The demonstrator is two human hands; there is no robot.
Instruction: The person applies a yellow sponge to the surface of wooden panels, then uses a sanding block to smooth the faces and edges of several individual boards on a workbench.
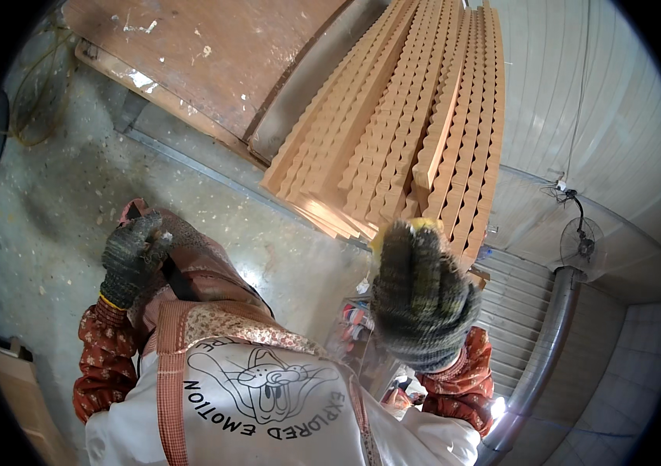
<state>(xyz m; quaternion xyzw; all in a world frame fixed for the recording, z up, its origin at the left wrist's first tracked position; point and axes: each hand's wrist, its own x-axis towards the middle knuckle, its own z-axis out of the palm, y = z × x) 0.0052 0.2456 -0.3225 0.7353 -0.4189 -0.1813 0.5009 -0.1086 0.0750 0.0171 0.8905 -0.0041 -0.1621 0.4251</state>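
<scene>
Right hand (422, 299) grip clenched on scalloped wooden strips (416, 116); left hand (132, 256) fingers curled at apron (190, 272), contents unclear.

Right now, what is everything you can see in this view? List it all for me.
scalloped wooden strips: a stack of many, light orange-brown, upper centre, leaning out from the person.
board: one, reddish brown with white flecks, upper left.
concrete floor: one, grey and speckled, left.
metal duct pipe: one, silver, lower right.
wall fan: one, dark, right.
cardboard box: one, tan, lower left edge.
apron: one, white with a cartoon print, lower centre.
left hand: grey knit glove, by the waist, gripping a dark strap.
right hand: grey knit glove, raised at the lower ends of the strips.
</scene>
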